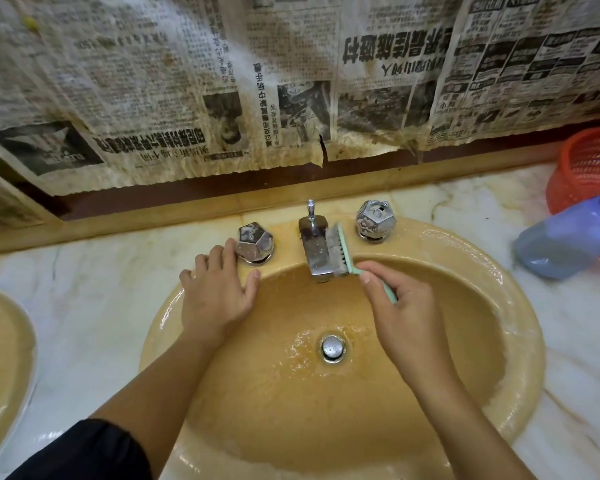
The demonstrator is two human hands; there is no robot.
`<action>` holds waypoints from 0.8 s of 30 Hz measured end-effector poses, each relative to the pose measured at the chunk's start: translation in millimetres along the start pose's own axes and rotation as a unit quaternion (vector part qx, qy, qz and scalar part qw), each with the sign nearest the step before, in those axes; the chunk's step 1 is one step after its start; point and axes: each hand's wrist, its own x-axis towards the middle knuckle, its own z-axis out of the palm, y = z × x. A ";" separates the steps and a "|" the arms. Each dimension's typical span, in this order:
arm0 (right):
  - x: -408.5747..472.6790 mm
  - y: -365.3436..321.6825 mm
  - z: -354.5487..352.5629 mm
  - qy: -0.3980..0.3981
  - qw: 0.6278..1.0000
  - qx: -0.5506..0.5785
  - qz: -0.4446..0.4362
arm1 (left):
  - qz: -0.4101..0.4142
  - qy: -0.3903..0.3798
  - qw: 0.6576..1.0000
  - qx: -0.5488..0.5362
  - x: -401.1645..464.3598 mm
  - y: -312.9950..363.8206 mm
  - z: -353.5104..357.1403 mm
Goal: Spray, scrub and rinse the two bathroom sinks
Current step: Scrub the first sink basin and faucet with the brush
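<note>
Green brush (343, 251) against faucet (316, 251), right grip (400, 306) pinching its handle, left grip (215, 292) spread on sink rim (174, 306)

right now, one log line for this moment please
phase: scrub | right hand: grips green brush against faucet spout | left hand: flat on sink rim by left knob

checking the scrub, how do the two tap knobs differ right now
The left knob has the left hand resting beside it, fingertips touching its base; the right knob stands untouched. The left knob sits lower in the picture, with its faceted side toward the camera; the right knob shows its top cap. Both are faceted chrome and flank the spout, which the brush is scrubbing.
</note>
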 end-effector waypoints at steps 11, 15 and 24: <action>20.9 -76.7 -5.2 -0.079 0.892 -0.434 -0.098 | 0.007 0.014 1.000 -0.010 -4.6 -7.9 -1.6; 20.0 -91.9 2.2 -0.108 0.857 -0.492 -0.106 | 0.010 0.018 1.000 -0.022 -5.3 -9.6 -1.1; 19.4 -103.2 11.9 -0.114 0.826 -0.540 -0.109 | 0.014 0.017 0.999 -0.026 -3.0 -11.0 2.7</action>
